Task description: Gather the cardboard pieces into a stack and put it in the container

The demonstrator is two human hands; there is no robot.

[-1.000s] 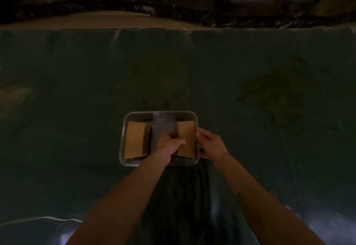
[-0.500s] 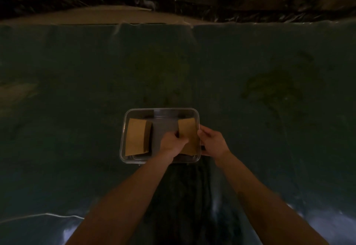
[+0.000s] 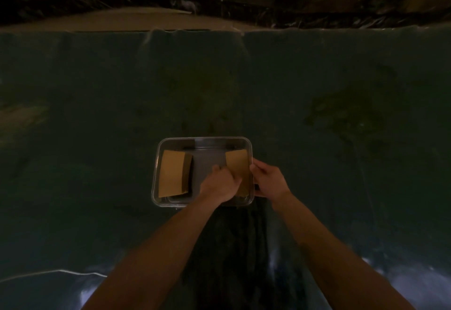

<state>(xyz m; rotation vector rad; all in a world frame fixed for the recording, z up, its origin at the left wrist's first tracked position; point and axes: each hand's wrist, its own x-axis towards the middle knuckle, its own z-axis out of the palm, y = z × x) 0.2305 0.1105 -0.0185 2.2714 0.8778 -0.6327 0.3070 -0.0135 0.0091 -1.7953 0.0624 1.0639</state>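
Working late in the task, by the look of it. Sitting on a dark green cloth: clear container, rectangular, rounded corners, open top. Already lying inside at the left end: left cardboard stack, tan, flat or slightly tilted, dark edge showing along its right side, so probably several pieces rather than one. Going in at the right end: right cardboard stack, tan, leaning close to the right wall, lower part hidden behind the hand.

Left hand reaching inside the container, fingers curled, pinching or pressing the near-left edge of the right cardboard stack; firm grasp or mere push, not possible to tell in this dim light. Right hand sitting outside the right wall, fingers bent toward the rim, touching or just beside it; seemingly steadying the container, though actual hold not clear. Thumb near the rim at the stack's right edge.

No loose cardboard showing anywhere on the cloth, so gathering seemingly finished. Remaining, judging from this: settling the right stack flat on the bottom, possibly joining it with the left one into a single stack, then withdrawing both hands. Bare strip of container floor lying between the two stacks. Dim light blurring the fine finger detail.
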